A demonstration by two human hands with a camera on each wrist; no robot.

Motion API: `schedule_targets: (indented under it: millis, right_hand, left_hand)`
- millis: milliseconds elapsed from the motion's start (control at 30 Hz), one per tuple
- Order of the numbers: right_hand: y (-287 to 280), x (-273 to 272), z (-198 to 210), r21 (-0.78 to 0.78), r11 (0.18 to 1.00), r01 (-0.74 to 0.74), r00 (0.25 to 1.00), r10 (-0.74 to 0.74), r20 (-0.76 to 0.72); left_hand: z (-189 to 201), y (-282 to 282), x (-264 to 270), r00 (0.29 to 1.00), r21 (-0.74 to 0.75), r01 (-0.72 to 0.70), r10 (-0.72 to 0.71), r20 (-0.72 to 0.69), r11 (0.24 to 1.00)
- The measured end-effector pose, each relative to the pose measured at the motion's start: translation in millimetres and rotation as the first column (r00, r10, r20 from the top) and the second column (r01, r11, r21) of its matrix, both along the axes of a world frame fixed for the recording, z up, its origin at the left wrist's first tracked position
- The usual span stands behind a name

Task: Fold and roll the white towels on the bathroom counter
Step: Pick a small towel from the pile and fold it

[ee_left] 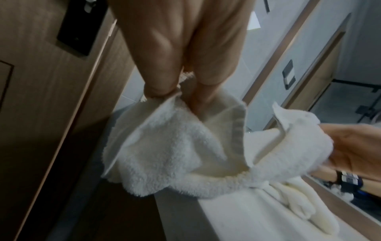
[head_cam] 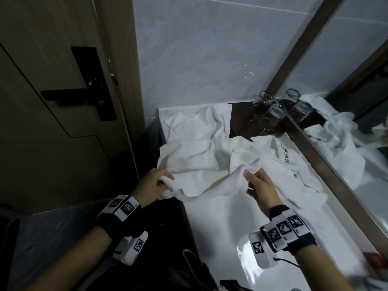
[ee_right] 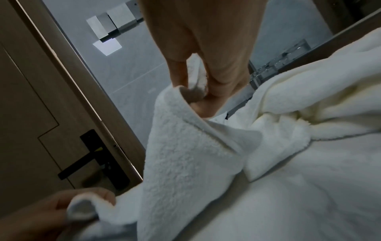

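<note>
Left hand [head_cam: 154, 184] pinching white towel [head_cam: 201, 164] corner, right hand [head_cam: 259, 183] pinching opposite corner. Pull hem taut between hands, lay flat on surface [head_cam: 220, 223] before folding.

Two hands [head_cam: 152, 186], three towels [head_cam: 210, 164], two glasses [head_cam: 265, 99].

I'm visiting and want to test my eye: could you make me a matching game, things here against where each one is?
Things:
1. left hand
2. right hand
3. drinking glasses
4. door handle

Places:
A. back corner of the counter, by the mirror
B. on the wooden door
C. pinching the towel's edge nearer the door
D. pinching the towel's edge nearer the mirror

Pairs: 1-C, 2-D, 3-A, 4-B
</note>
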State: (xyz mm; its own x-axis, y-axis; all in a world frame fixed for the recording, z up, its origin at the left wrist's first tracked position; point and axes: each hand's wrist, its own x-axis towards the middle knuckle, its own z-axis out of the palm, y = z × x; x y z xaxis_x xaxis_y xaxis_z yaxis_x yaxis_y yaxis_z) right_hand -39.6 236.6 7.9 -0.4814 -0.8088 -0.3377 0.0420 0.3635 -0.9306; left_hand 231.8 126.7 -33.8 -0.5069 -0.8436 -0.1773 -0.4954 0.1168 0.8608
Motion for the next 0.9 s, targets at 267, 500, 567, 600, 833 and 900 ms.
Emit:
schedule_targets:
  millis: [267, 500, 567, 600, 833, 900]
  right_hand:
    - [10.6, 17.0, 0.1, 0.185, 0.978, -0.101, 0.94, 0.155, -0.304]
    - [11.1, 27.2, 10.8, 0.495, 0.815, -0.301, 0.892, 0.424, -0.158]
    - [7.8, 29.9, 14.4, 0.514, 0.802, -0.304, 0.882, 0.441, -0.165]
    - [4.6, 30.4, 16.7, 0.498, 0.822, -0.275, 0.883, 0.421, -0.206]
    - [-29.4, 18.4, 23.2, 0.324, 0.938, -0.125, 0.854, 0.268, -0.446]
    - [-41.9, 8.1, 23.0, 0.236, 0.97, -0.052, 0.839, 0.17, -0.516]
  left_hand:
    - [3.6, -0.5, 13.1, 0.984, 0.033, -0.16, 0.162, -0.077, 0.987]
    - [12.0, 4.2, 15.9, 0.973, -0.049, -0.211, 0.206, -0.102, 0.976]
    - [15.9, 2.7, 16.5, 0.973, -0.063, -0.206, 0.197, -0.117, 0.977]
    - [17.8, 0.2, 15.8, 0.974, -0.067, -0.204, 0.195, -0.116, 0.977]
    - [28.0, -41.0, -2.0, 0.948, -0.039, -0.313, 0.309, -0.08, 0.949]
    - [30.8, -57.7, -5.7, 0.947, -0.038, -0.317, 0.314, -0.062, 0.948]
